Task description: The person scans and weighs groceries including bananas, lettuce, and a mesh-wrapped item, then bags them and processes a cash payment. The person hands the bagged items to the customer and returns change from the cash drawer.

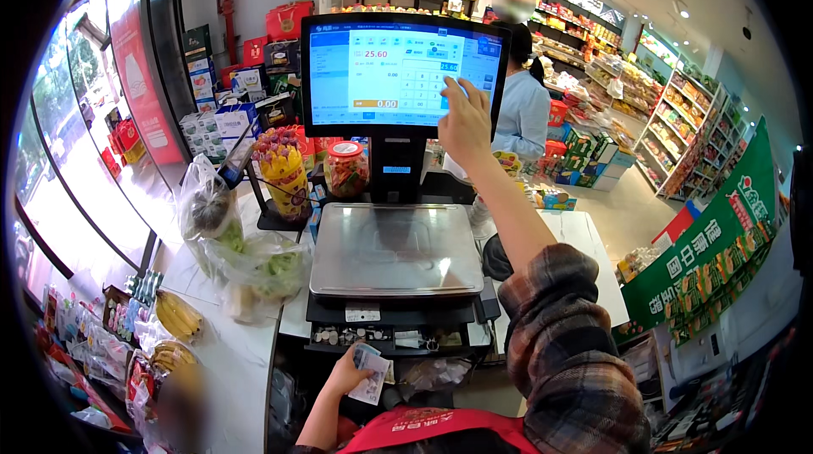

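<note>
My right hand (467, 120) is raised to the touch screen (381, 85) of a checkout terminal, its fingers over the on-screen keypad. Low in front of me, my left hand (350, 373) holds several banknotes (371, 374) beside the pulled-out cash drawer (343, 346). Coins lie in the drawer's left part, and papers and other small things in its right part. Between screen and drawer is the steel weighing plate (397, 251) of a scale. To its left, clear plastic bags of leafy green vegetables (273, 263) and a dark round item (211, 207) rest on the white counter (222, 352).
A jar of wrapped sweets (347, 169) and a yellow tub of lollipops (282, 177) stand behind the scale, at left. Bananas (178, 316) lie at the counter's left edge. Beyond the screen stands a person in a light blue shirt (524, 114). Stocked shelves (679, 130) fill the shop behind.
</note>
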The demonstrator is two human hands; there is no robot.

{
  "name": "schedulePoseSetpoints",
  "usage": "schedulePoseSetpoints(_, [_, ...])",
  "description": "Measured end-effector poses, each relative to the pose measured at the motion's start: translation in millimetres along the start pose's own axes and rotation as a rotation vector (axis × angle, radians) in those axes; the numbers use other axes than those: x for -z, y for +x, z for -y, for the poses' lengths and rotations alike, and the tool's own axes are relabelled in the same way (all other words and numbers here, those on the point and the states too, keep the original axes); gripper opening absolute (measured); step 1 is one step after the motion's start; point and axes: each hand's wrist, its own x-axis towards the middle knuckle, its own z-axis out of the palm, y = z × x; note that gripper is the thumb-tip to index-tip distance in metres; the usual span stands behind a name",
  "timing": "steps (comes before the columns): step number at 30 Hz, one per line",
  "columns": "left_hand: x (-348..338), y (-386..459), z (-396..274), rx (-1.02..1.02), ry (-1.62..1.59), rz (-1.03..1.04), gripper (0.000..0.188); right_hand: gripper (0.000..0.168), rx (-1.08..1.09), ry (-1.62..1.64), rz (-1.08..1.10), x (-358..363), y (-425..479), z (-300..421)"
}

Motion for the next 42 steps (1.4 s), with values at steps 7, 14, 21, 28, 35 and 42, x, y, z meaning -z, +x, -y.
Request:
schedulePoseSetpoints(7, [1,-1,-20,0.016,0.22,0.025,0.085,0.039,0.007,0.001,0.123,8,-40,-9])
schedulePoseSetpoints(14, [-7,-8,0,0.017,0.218,-0.034,0.086,0.029,-0.058,0.384,0.123,48,-78,39])
schedulePoseSetpoints(21, [-3,-42,-10,0.079,0.292,0.149,0.084,0.014,-0.679,1.07,0.772,142,-236,136])
schedulePoseSetpoints(28, [4,-81,-45,0.093,-0.317,-0.064,0.043,0.02,-1.04,1.366,1.12,172,-293,181])
schedulePoseSetpoints(35, [-20,-56,-82,0.027,-0.631,-0.114,0.028,0.04,-1.207,1.658,1.028,160,-290,210])
schedulePoseSetpoints(42, [-23,-43,-64,0.107,-0.761,-0.216,0.024,0.026,-1.122,1.241,0.907,151,-298,219])
